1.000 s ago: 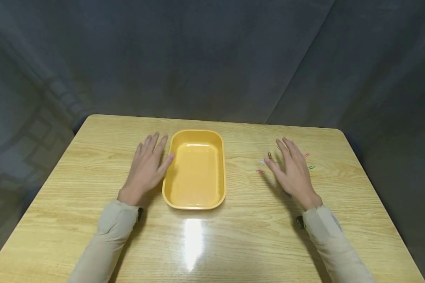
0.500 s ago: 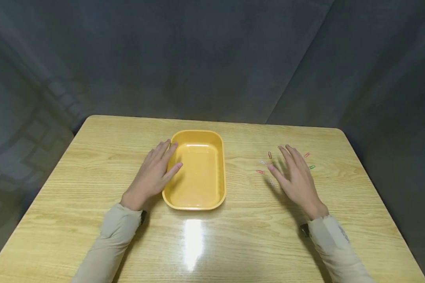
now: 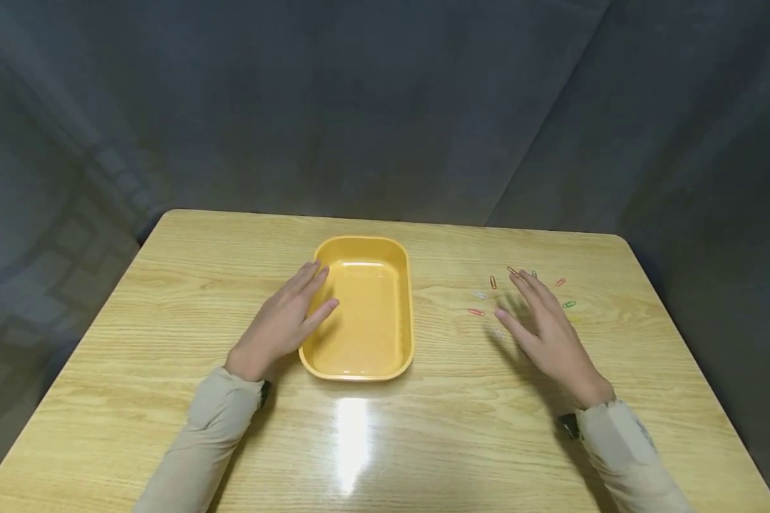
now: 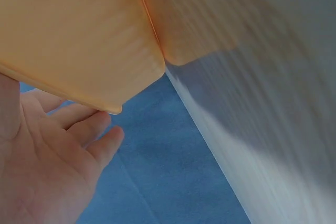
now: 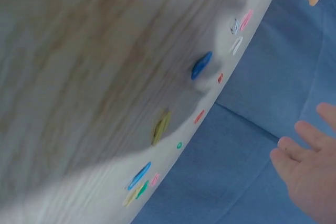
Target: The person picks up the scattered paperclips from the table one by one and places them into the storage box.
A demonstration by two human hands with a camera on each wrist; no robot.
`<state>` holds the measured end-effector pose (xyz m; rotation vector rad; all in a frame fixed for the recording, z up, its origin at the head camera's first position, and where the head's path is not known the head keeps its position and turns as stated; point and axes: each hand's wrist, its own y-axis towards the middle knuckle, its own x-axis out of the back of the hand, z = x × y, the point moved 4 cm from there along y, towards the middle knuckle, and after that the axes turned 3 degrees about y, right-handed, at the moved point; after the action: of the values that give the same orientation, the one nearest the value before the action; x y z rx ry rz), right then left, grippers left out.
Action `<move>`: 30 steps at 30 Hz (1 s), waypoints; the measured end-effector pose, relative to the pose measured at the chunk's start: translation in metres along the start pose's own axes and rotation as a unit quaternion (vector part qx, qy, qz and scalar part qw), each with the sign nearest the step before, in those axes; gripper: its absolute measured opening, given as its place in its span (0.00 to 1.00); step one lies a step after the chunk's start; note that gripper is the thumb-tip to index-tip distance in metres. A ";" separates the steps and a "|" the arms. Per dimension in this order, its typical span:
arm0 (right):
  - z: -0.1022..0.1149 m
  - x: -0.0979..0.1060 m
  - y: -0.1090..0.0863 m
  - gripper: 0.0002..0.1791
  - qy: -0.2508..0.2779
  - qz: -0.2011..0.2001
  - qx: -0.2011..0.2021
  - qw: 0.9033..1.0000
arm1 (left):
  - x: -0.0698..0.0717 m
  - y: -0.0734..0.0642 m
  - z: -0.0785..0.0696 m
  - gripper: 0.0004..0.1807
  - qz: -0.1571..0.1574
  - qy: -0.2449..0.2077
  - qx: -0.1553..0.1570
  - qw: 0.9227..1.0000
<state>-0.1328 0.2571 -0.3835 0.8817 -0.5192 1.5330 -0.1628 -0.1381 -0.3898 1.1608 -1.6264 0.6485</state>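
A yellow plastic tray (image 3: 366, 320) lies near the middle of the table. My left hand (image 3: 281, 320) hovers at its left rim, fingers extended and thumb reaching over the inside; nothing is held. In the left wrist view the tray's rim (image 4: 63, 95) passes in front of the fingers, and contact is unclear. To the right, my right hand (image 3: 552, 342) is raised above scattered paper clips, its fingers loosely extended and holding nothing. Among them are a red clip (image 3: 475, 312), a brown clip (image 3: 493, 282) and a green clip (image 3: 570, 304). The hand hides a blue clip (image 5: 201, 65) from the head view.
The light wood table (image 3: 423, 442) has rounded back corners. A dark grey curtain (image 3: 359, 114) hangs behind it and along both sides. Bright glare (image 3: 351, 442) shows on the tabletop in front of the tray.
My left hand has moved right, from beside the tray to over its left rim. My right hand has drifted right and toward me, uncovering more clips. The tray and clips stay in place.
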 end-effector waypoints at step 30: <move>-0.007 0.011 -0.016 0.33 0.026 0.083 -0.033 0.996 | -0.006 0.002 0.005 0.41 0.024 -0.052 0.024 0.998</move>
<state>-0.1185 0.2723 -0.3823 0.7607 -0.6145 1.6744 -0.1663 -0.1387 -0.3969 1.2120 -1.7391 0.6703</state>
